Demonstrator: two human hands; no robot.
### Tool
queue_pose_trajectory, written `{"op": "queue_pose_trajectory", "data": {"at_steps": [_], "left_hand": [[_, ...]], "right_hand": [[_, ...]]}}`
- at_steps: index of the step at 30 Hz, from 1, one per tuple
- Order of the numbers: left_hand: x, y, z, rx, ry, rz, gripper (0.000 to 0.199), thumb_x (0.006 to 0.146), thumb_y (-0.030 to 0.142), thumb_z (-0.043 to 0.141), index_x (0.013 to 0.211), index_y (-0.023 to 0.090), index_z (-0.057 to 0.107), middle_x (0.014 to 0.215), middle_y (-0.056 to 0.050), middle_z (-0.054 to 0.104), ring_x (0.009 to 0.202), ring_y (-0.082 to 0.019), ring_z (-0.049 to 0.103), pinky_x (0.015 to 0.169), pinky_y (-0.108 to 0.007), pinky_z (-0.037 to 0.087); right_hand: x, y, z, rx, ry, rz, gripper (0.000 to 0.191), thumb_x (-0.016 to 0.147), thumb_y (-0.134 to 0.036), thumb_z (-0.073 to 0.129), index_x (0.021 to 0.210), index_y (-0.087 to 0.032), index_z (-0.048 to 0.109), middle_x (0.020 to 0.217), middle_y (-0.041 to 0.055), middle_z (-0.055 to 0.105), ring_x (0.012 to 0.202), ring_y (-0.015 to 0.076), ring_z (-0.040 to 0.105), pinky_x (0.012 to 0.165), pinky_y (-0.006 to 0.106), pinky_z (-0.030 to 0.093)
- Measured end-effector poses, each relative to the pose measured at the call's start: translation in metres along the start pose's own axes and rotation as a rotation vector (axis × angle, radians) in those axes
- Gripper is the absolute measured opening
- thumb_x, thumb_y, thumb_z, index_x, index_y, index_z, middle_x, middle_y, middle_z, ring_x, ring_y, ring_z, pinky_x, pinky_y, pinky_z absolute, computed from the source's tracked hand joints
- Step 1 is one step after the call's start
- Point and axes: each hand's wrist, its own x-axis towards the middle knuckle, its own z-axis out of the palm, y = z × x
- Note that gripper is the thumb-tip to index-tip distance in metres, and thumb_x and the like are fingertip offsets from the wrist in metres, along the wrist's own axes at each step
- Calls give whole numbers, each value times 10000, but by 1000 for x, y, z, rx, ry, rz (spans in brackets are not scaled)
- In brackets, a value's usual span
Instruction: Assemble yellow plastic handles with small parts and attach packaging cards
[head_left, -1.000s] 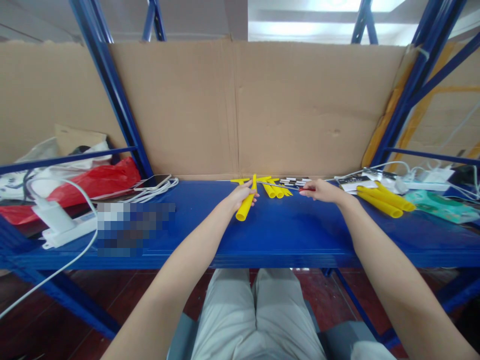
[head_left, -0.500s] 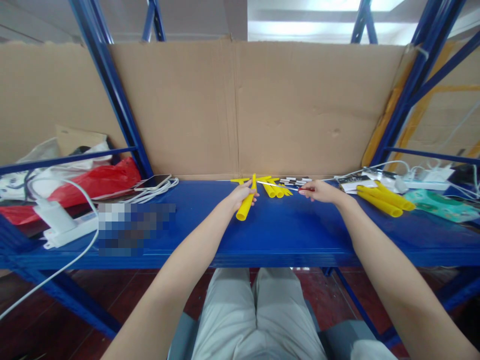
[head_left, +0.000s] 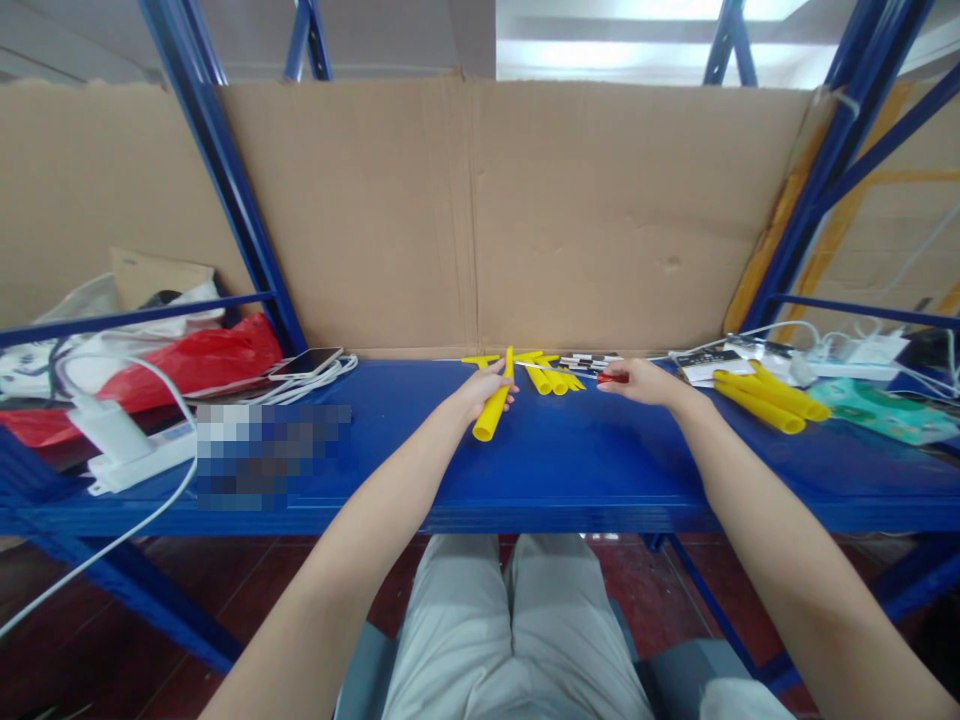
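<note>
My left hand point(head_left: 487, 388) is wrapped round a yellow tube point(head_left: 492, 412), its open end tilted toward me. In my right hand point(head_left: 630, 382) is the red handle point(head_left: 613, 378) of a screwdriver, whose thin shaft points left, its far end near the held tube. Whether the tip touches the tube is too small to tell. Behind and between my hands lie several yellow pieces point(head_left: 553, 381), some of them tubes. Black and white strips point(head_left: 589, 362) rest near the back edge.
The blue table point(head_left: 577, 450) ends behind at a cardboard wall point(head_left: 600, 220). On the right are more yellow tubes point(head_left: 769, 400) and a green packet point(head_left: 881, 408). On the left lie white cables point(head_left: 315, 378), a power strip point(head_left: 139, 465) and a red bag point(head_left: 195, 365).
The fingers of my right hand have shifted slightly around the red handle. The left hand and its yellow tube are practically where they were.
</note>
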Motion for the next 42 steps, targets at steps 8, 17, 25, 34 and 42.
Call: {"op": "queue_pose_trajectory", "data": {"at_steps": [8,17,25,34,42], "left_hand": [[-3,1,2,10,20,0,691,906,84,434,1512,270,158,688,9,580,445,-75,491,422,-168,385],[-1,0,1,1,28,11,719,892,67,461,1514,269,164,673,12,570,447,-75,492,423,-168,387],[-1,-1,1,14,13,16,744,889,73,458,1519,286,125,665,14,565,455,-81,499,425,-168,398],[-2,0,1,4,20,11,733,889,67,470,1515,278,152,674,15,571,454,-75,492,435,-168,389],[-5,1,3,13,41,1,707,892,65,450,1509,272,174,700,8,575,457,-78,494,428,-175,389]], "right_hand": [[4,11,9,62,67,77,275,616,-385,675,715,-218,480,651,1,597,612,158,526,579,264,383],[1,4,1,25,-13,6,259,743,-444,560,664,-200,592,627,28,625,589,164,530,567,280,378],[4,13,10,79,87,79,301,633,-417,691,750,-223,493,646,6,627,603,174,565,567,275,406],[-2,-2,1,128,-55,72,316,745,-512,566,683,-203,552,533,9,576,499,154,538,534,279,401],[4,9,9,128,88,47,329,615,-477,687,715,-215,515,667,26,632,627,179,574,592,288,430]]}}
